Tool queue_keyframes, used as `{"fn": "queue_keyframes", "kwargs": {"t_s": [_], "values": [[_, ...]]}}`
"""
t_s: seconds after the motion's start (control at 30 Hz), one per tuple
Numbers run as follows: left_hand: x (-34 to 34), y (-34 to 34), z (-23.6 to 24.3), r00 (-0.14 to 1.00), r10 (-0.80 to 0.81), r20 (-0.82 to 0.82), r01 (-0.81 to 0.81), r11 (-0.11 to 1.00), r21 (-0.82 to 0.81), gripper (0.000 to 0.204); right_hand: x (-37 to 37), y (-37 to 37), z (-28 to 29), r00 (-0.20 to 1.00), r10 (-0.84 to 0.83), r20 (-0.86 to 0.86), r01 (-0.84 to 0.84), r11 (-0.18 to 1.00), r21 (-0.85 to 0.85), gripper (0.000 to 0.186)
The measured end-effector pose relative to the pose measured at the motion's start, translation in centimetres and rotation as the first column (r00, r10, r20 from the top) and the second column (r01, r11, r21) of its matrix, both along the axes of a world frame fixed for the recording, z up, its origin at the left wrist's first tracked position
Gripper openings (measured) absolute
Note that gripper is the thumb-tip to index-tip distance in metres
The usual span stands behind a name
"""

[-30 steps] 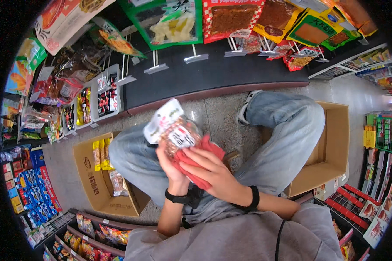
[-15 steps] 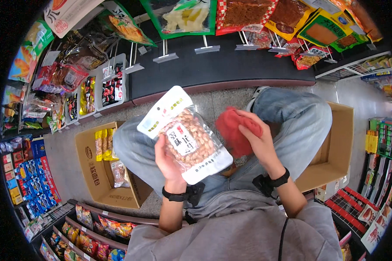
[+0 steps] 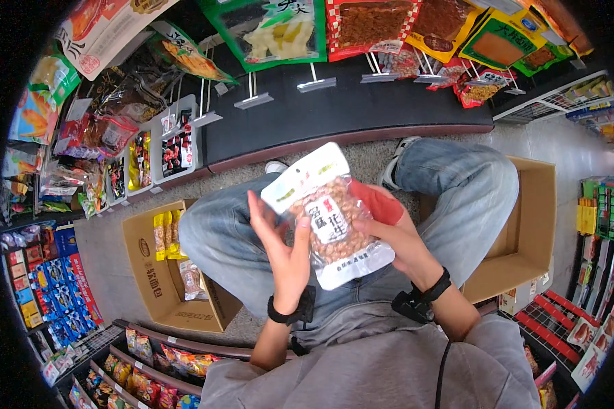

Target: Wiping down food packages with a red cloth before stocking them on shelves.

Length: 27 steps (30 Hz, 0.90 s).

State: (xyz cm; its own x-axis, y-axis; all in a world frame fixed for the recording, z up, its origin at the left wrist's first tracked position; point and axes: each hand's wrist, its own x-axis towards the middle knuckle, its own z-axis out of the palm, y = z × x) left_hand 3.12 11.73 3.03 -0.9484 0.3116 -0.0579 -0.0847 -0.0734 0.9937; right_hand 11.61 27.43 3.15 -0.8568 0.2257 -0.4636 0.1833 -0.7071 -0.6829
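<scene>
A clear and white bag of peanuts (image 3: pixel 341 249) is held tilted above my lap. My right hand (image 3: pixel 406 249) grips its right edge, thumb on the front, with a red cloth (image 3: pixel 378 202) bunched behind the bag in the same hand. Its other fingers are hidden behind the bag and cloth. At the bag's left side my left hand (image 3: pixel 283 255) has its fingers stretched out and the thumb apart. That thumb overlaps the bag's left edge; whether it presses there I cannot tell.
Open cardboard boxes flank my legs: the left box (image 3: pixel 143 293) holds yellow packets (image 3: pixel 162 235) and another bag (image 3: pixel 192 279); the right box (image 3: pixel 512 259) stands beyond my knee. Ahead is a dark shelf (image 3: pixel 266 112) under hanging snack bags (image 3: pixel 375 27). Snack racks (image 3: pixel 143 361) stand close behind me.
The peanut bag has moved right, toward my right hand, which now grips it along with the cloth. My left hand has loosened from the bag and spread its fingers.
</scene>
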Motion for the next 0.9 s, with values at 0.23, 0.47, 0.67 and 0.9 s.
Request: {"fn": "queue_keyframes", "kwargs": {"t_s": [0.23,0.47,0.67,0.9], "values": [[2.1,1.6,-0.1,0.987,-0.158,-0.015,0.158,0.984,0.082,0.080,-0.3,-3.0,3.2,0.960,0.064,-0.272,0.205,0.503,0.840,0.049],[2.9,0.5,0.9,0.908,-0.385,0.164,0.325,0.895,0.306,0.085,-1.0,-0.8,2.7,0.917,0.242,-0.318,0.305,0.091,0.948,0.039],[4.7,0.2,-1.6,0.810,-0.480,0.337,0.306,0.836,0.455,0.070,0.1,-2.2,1.4,0.942,0.042,-0.333,0.322,0.160,0.933,0.042],[4.1,0.1,-2.2,0.772,-0.503,0.389,0.331,0.840,0.431,0.073,-1.3,-0.8,1.2,0.955,-0.026,-0.297,0.297,0.143,0.944,0.048]]}}
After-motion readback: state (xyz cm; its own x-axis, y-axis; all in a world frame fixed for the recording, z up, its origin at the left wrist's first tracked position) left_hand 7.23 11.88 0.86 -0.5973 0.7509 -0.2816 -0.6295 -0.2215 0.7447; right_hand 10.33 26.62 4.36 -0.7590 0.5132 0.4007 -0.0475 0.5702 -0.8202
